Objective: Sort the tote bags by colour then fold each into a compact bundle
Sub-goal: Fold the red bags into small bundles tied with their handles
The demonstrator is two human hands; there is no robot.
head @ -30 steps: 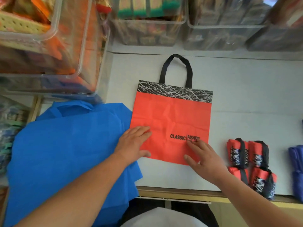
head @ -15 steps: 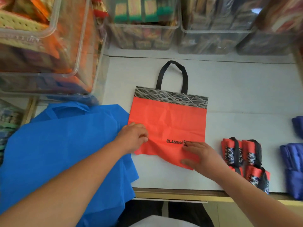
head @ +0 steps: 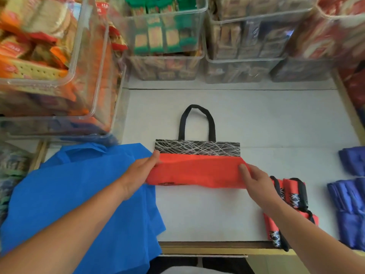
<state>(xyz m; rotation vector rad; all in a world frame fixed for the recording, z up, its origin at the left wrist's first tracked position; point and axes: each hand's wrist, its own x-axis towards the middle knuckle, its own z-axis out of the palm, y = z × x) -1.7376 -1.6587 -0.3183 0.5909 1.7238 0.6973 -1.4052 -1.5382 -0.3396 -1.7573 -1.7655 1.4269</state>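
The white table (head: 276, 119) carries everything, and the red tote bag (head: 197, 173) lies flat near its middle. Behind the red tote bag and off to its left stand stacked clear bins (head: 245, 61) packed with wrapped snacks (too blurred to read). Directly left of the bag, touching its edge, spreads a loose heap of blue tote bags (head: 79, 194) that hangs over the front of the table. Far to the bag's right sit blue-violet bundles (head: 351, 194), folded and stacked. Between those and the bag, just beside its right end, lie red bundles (head: 292, 186) wrapped in black straps, partly hidden by the right forearm.

The bag itself has its lower part doubled up over its front, the raised edge reaching close to the black scribble-patterned band (head: 197, 148); a strip of dark print peeks out along the fold at the lower left. Its black handle (head: 197, 107) points away from the person.

The left hand (head: 142, 173) grips the folded layers at the bag's left end, thumb on top. The right hand (head: 254, 178) pinches the bag's right end likewise, thumb on top and fingers beneath.
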